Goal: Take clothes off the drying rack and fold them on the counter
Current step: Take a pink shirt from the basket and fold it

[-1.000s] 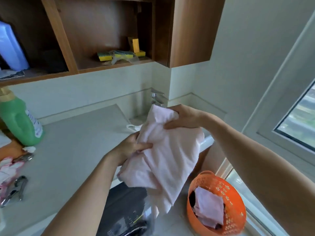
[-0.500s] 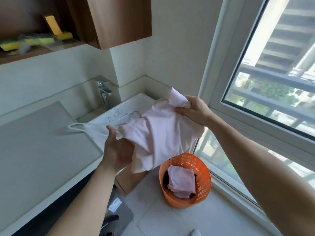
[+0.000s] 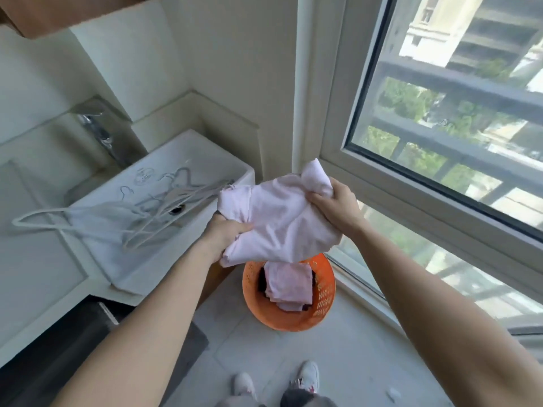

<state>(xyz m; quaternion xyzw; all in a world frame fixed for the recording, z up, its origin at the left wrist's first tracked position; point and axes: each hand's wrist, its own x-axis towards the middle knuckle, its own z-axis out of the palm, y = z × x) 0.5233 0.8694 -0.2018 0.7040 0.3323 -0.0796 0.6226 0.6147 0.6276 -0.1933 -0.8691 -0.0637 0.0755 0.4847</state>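
left hand (image 3: pixel 226 233) gripping pink garment (image 3: pixel 282 218) at 7 o'clock corner | right hand (image 3: pixel 335 204) clutching its 2 o'clock bunch | garment hanging above orange basket (image 3: pixel 249 292), 6 o'clock | likely needing: keeping folds pinched, lowering flat

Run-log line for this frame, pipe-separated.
state: pink garment bunched above orange basket | left hand: grips its lower edge | right hand: grips its upper corner | basket: pink folded cloth inside | sink: holds white hangers
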